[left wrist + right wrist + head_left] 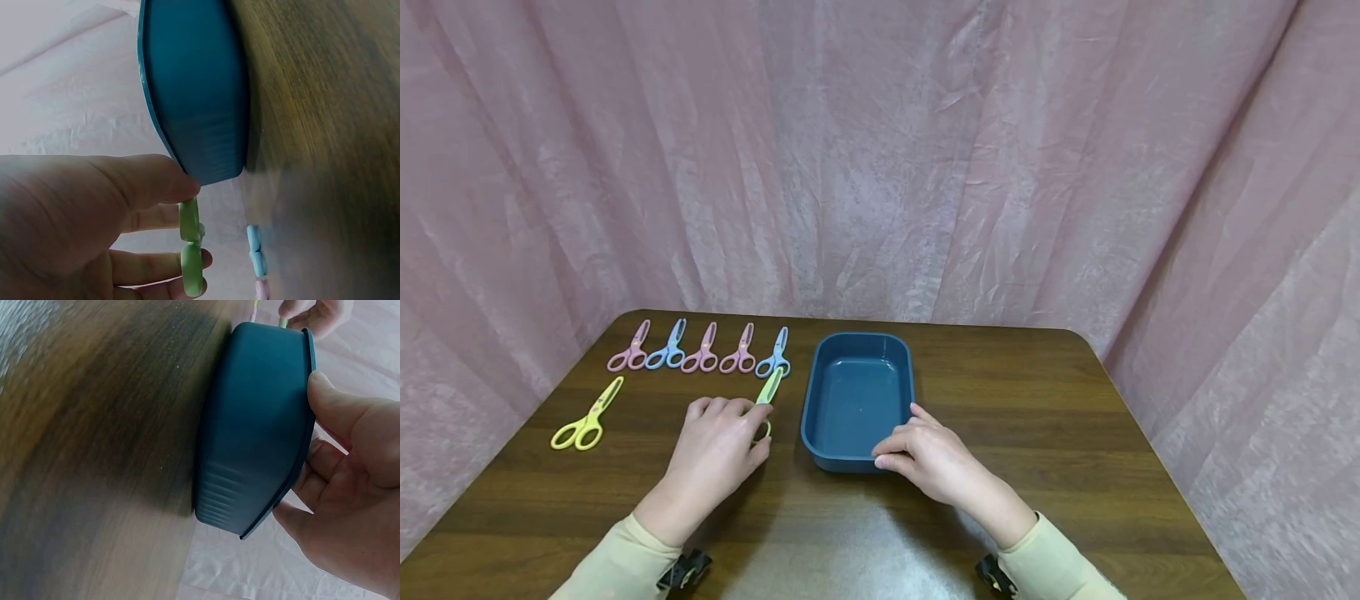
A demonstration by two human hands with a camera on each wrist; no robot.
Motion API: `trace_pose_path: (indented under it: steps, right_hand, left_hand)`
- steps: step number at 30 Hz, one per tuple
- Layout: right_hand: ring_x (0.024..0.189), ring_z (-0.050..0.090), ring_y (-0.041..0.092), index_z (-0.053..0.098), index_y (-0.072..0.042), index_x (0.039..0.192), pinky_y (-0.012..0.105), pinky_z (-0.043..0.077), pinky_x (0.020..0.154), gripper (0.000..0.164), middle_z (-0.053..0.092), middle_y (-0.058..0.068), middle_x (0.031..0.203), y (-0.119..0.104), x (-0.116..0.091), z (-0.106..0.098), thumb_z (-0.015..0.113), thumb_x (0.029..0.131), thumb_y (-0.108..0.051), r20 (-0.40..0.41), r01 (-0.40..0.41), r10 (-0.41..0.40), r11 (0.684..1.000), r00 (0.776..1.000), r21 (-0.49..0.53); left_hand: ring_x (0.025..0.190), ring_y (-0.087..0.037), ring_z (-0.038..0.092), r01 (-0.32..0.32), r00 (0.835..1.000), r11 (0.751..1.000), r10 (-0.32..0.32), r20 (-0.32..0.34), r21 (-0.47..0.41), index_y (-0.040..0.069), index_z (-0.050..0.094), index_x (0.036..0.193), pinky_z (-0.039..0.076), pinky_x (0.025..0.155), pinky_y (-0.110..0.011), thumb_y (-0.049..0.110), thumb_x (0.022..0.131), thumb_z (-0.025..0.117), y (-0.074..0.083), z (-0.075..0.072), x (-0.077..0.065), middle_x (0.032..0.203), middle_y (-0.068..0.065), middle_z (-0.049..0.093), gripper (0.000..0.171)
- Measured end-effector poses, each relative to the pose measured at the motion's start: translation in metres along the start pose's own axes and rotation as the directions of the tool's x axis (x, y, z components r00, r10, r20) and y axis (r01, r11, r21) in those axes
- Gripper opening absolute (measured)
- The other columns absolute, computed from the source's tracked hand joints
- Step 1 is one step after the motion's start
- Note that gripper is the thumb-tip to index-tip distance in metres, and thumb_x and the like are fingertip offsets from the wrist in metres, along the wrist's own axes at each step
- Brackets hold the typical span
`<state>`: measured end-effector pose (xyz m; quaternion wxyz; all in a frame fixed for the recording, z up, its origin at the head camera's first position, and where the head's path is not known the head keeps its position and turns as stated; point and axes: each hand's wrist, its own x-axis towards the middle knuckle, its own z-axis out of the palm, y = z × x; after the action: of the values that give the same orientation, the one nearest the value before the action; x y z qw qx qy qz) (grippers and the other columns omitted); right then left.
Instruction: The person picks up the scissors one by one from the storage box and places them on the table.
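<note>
My left hand (718,442) pinches a pair of light green scissors (769,388) by the handles, blades toward the back of the table. In the left wrist view the green handle loops (192,269) show between thumb and fingers, held above the wood. My fingers partly hide the scissors in the head view. To their right stands a deep teal rectangular tray (859,467), upright on the table. My right hand (936,458) grips the tray's rim at its near right corner. In the right wrist view the thumb lies on the rim (314,381), with fingers curled at it.
Along the back left of the brown wooden table (1015,400) lies a row of pink scissors (739,354) and blue scissors (773,357). Yellow scissors (587,418) lie apart at the left. A pink curtain (880,167) hangs behind the table and at its sides.
</note>
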<state>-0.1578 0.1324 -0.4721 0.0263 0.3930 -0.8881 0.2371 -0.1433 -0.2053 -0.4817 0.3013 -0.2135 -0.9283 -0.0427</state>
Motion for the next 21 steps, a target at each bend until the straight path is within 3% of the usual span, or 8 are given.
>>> trace_pose_path:
  steps: [21]
  right_hand:
    - [0.102, 0.071, 0.014, 0.087, -0.015, 0.11, 0.058, 0.031, 0.129, 0.011, 0.08, -0.008, 0.1, -0.0001, 0.0002, 0.0, 0.08, 0.102, -0.017, 0.001, -0.003, 0.003, 1.0, 1.0, -0.004]
  left_hand:
    - [0.088, -0.04, 0.072, 0.023, 0.988, 0.999, -0.027, 0.155, 0.026, 0.012, 0.081, 0.106, 0.052, 0.085, -0.064, 0.019, 0.08, 0.094, -0.0022, 0.0015, -0.0056, 0.097, -0.011, 0.079, 0.03]
